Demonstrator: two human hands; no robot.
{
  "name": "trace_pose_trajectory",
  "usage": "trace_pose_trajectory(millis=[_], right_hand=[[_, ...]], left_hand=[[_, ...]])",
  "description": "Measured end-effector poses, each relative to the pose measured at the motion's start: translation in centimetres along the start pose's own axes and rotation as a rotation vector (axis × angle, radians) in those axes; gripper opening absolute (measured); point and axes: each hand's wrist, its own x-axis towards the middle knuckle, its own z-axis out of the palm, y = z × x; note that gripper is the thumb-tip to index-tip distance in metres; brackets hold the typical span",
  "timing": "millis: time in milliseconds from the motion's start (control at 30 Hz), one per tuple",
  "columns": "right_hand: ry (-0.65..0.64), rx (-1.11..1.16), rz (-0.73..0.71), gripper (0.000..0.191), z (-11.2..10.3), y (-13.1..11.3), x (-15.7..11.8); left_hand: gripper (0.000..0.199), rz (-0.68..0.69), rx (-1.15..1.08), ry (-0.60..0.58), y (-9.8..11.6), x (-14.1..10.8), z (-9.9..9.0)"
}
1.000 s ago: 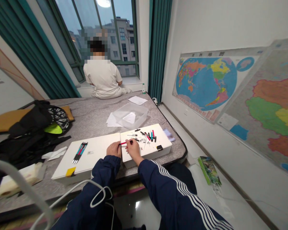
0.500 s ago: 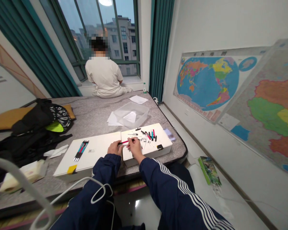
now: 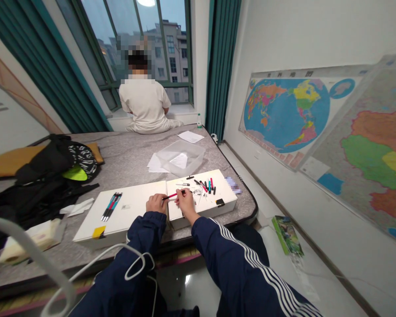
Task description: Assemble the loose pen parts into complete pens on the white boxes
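Note:
A red pen [image 3: 172, 195] with dark ends lies across between my hands, above the right white box. My right hand [image 3: 185, 203] is closed around its right part, fingers pinched together. At its left end, the fingers of my left hand [image 3: 156, 204] are closed on the dark tip. Just beyond my right hand, several loose pen parts [image 3: 209, 186] in black, red and teal are spread over the right white box [image 3: 222, 176], with small clear and white pieces among them. Several pens [image 3: 111, 207] lie side by side on the left white box [image 3: 89, 220].
Behind the boxes stands a clear plastic bin [image 3: 194, 160] by white papers [image 3: 153, 164]. A black bag [image 3: 42, 171] and tissues [image 3: 77, 208] lie left. A white cable [image 3: 138, 255] loops near my left sleeve. A person [image 3: 143, 103] sits at the window, facing away.
My left hand has shifted slightly left along the pen, and more of the pen's dark left end shows. My right hand stays in nearly the same place.

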Motion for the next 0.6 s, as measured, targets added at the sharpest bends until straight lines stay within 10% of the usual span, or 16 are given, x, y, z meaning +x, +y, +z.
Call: trace_pose_trajectory(millis=[600], right_hand=[[-0.033,-0.042,-0.018,0.032,-0.02,0.22,-0.13]], left_hand=[[0.016,0.066,-0.075,0.019,0.08,0.07,-0.26]])
